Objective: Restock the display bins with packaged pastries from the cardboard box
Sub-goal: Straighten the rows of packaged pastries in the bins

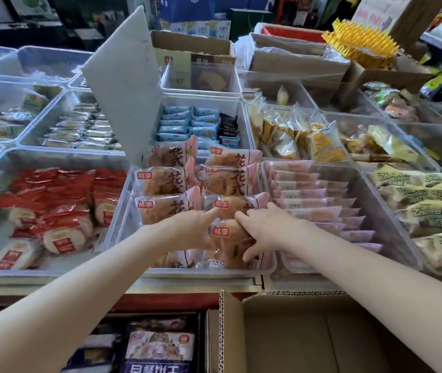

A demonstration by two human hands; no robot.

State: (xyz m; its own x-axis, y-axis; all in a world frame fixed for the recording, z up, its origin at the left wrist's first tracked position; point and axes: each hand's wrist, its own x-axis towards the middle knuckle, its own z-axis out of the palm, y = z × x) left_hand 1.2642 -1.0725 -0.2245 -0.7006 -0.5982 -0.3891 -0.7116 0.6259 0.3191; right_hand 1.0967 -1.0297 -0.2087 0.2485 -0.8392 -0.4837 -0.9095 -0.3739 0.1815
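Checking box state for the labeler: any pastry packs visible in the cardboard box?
No, the visible inside of the cardboard box shows only bare brown cardboard, while both hands are up at the display bin.

Both hands met on one packaged pastry point(230, 239) in clear display bin point(264, 267): left hand point(193, 227) against its left edge, right hand point(264, 230) gripping its right side. Open cardboard box point(295, 337) stood below.
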